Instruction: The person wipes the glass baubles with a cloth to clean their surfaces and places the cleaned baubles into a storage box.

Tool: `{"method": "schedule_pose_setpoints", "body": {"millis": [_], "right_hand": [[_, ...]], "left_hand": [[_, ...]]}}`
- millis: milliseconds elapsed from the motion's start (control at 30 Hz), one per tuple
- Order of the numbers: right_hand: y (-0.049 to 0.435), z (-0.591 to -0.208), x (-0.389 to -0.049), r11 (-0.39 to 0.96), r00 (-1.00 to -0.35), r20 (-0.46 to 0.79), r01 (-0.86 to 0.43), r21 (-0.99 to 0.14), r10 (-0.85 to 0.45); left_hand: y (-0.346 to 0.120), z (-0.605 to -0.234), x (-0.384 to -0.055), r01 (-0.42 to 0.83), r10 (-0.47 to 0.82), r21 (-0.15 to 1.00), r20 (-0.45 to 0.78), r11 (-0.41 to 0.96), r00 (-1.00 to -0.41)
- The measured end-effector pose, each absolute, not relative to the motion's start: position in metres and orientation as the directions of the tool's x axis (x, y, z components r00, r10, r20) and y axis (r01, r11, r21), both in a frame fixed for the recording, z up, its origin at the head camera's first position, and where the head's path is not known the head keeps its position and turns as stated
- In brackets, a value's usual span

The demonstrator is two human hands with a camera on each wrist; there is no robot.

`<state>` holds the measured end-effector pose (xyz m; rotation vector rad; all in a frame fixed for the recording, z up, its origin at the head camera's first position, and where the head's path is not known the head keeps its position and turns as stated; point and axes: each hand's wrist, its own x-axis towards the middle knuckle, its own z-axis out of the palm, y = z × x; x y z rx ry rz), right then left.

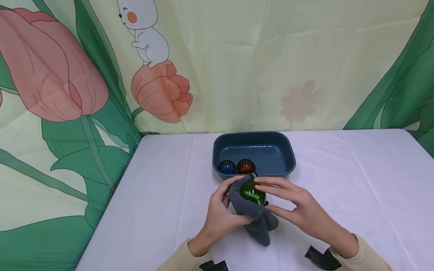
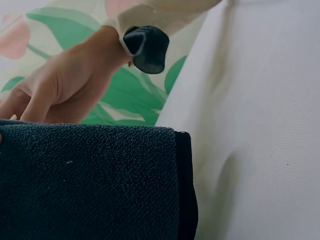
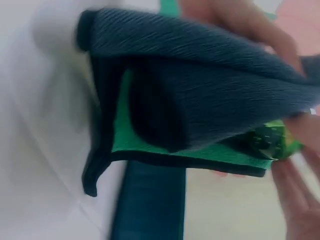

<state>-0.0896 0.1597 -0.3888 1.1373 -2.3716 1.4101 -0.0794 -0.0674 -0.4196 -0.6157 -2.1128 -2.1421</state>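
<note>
Just in front of the bin, my left hand (image 1: pixel 218 214) holds a folded grey-blue cloth (image 1: pixel 261 226), thumb on the near side. A shiny green glass ball (image 1: pixel 251 194) lies in the cloth's fold. From the right, my right hand (image 1: pixel 306 209) holds the ball between its thumb and fingertips. The cloth (image 2: pixel 90 180) fills the lower left of the left wrist view, its edge trimmed in black. In the right wrist view the cloth (image 3: pixel 225 95) shows a bright green underside and hides most of the ball (image 3: pixel 282 140).
A dark blue rectangular bin (image 1: pixel 271 154) stands at the table's far edge. In its near left corner lie a blue ball (image 1: pixel 226 166) and a red ball (image 1: pixel 245 166). White cloth covers the table (image 1: pixel 339 180); a printed curtain (image 1: pixel 230 75) hangs behind it.
</note>
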Motion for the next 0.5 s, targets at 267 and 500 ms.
{"method": "schedule_pose_setpoints", "body": {"millis": [267,500], "right_hand": [[0.1574,-0.3945,-0.0911,0.262,-0.628,0.568,-0.760,-0.595,-0.532],[0.1567,-0.3946,-0.0898,0.276,-0.624,0.576,-0.768,-0.579,-0.528]], "left_hand": [[-0.0670,-0.4180,-0.0795,0.326,0.231,0.943,0.331,-0.062,-0.915],[-0.0680,-0.4180,-0.0785,0.310,0.237,0.949,0.315,-0.058,-0.919]]}}
